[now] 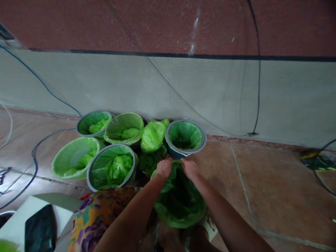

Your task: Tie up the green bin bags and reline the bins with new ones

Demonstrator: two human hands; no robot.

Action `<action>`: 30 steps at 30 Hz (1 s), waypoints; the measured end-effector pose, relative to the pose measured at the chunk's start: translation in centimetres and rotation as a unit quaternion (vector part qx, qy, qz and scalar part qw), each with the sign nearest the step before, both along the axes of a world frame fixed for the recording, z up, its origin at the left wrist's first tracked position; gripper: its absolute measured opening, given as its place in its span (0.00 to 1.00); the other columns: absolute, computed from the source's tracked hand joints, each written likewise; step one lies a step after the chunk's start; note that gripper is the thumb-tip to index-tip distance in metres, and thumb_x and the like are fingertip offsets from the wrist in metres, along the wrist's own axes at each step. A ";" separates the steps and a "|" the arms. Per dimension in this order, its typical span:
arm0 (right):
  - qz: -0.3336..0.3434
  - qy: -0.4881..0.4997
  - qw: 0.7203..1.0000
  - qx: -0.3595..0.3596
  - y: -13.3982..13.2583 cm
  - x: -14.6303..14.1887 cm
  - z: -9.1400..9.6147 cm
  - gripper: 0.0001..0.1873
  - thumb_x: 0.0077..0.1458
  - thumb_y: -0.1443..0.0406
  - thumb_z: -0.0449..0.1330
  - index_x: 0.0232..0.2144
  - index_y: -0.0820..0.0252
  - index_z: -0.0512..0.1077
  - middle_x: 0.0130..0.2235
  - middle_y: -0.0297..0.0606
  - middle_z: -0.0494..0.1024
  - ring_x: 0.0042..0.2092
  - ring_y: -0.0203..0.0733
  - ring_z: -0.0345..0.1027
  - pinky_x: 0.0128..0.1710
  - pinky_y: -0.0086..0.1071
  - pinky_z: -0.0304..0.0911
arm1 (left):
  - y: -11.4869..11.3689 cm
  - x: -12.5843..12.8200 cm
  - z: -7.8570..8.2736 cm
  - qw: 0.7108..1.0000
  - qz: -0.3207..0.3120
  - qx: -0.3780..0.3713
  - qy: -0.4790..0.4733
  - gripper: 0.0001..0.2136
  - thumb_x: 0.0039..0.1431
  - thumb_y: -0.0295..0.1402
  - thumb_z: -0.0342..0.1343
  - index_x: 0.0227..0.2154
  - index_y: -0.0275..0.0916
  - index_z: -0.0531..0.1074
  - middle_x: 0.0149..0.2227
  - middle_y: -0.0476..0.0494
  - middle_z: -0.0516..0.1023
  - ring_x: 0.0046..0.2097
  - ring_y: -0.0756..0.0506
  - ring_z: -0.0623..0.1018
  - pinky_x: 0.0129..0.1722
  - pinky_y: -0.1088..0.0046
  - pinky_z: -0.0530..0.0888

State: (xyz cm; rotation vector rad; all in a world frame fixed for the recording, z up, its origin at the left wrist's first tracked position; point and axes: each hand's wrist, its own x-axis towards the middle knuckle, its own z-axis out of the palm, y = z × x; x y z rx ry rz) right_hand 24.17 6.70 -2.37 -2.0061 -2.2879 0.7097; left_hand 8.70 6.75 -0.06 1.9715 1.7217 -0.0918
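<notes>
Between my forearms a green plastic bag [181, 218] hangs with its wide mouth facing up; whether a bin stands inside it is hidden. My left hand [165, 168] is closed on the bag's far edge. A short gap to the right, my right hand [190, 168] pinches the same edge. Just beyond my hands stands a bin [170, 141] with a grey rim, lined in green plastic. Left of it rests a puffed-up bundle of green plastic [153, 136].
Several green-lined bins, among them a grey-rimmed bin [89, 175], stand to the left near the wall [223, 94]. A dark pouch [40, 227] lies on a white box [22, 218]. A blue cable [34, 152] crosses the tiled floor [288, 189]. Another cable [258, 94] runs down the wall.
</notes>
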 end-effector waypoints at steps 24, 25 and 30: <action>-0.121 0.075 0.989 0.051 -1.4 1.5 0.0 0.20 0.64 0.60 0.45 0.53 0.58 0.68 0.50 0.42 0.76 0.50 0.44 0.70 0.49 0.33 0.61 | 3.8 -1.2 -1.1 0.997 -0.018 0.047 -0.057 0.17 0.64 0.42 0.43 0.37 0.43 0.78 0.39 0.44 0.81 0.41 0.46 0.78 0.39 0.75 0.69; -0.098 0.071 0.992 0.033 -1.0 1.4 -0.4 0.20 0.64 0.60 0.46 0.53 0.57 0.68 0.48 0.42 0.77 0.48 0.43 0.71 0.48 0.33 0.61 | 3.5 -1.5 -1.5 0.996 -0.032 0.049 -0.066 0.17 0.64 0.42 0.44 0.38 0.44 0.77 0.39 0.45 0.81 0.41 0.46 0.78 0.40 0.75 0.69; -0.047 0.033 0.998 0.000 -1.0 1.2 -2.2 0.20 0.62 0.61 0.49 0.55 0.54 0.66 0.43 0.41 0.79 0.45 0.44 0.73 0.45 0.32 0.61 | 2.4 -2.4 -2.4 0.995 -0.060 0.065 -0.044 0.13 0.62 0.42 0.48 0.41 0.46 0.75 0.41 0.46 0.80 0.44 0.45 0.78 0.44 0.74 0.69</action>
